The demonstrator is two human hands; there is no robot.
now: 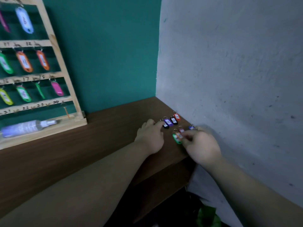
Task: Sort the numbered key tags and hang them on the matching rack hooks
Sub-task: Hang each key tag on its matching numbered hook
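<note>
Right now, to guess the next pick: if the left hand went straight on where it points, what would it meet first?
Probably the black tag, right at the forefinger of the left hand; the purple tag lies just beyond. Contact is unclear.

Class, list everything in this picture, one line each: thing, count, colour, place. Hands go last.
rack: one, pale wood, left, against the teal wall
hung tags: about ten, orange, green, pink, yellow, blue, on the rack's hooks
bottle: one, clear, lying on the rack's base
shelf: one, dark brown, under both walls
loose tags: about eight, black, purple, red, blue, green, orange, on the shelf by the grey wall
green thing: one, below the shelf edge, too dark to name
left hand: one, forefinger on a black tag
right hand: one, fingers curled at the loose tags, grip unclear
</note>
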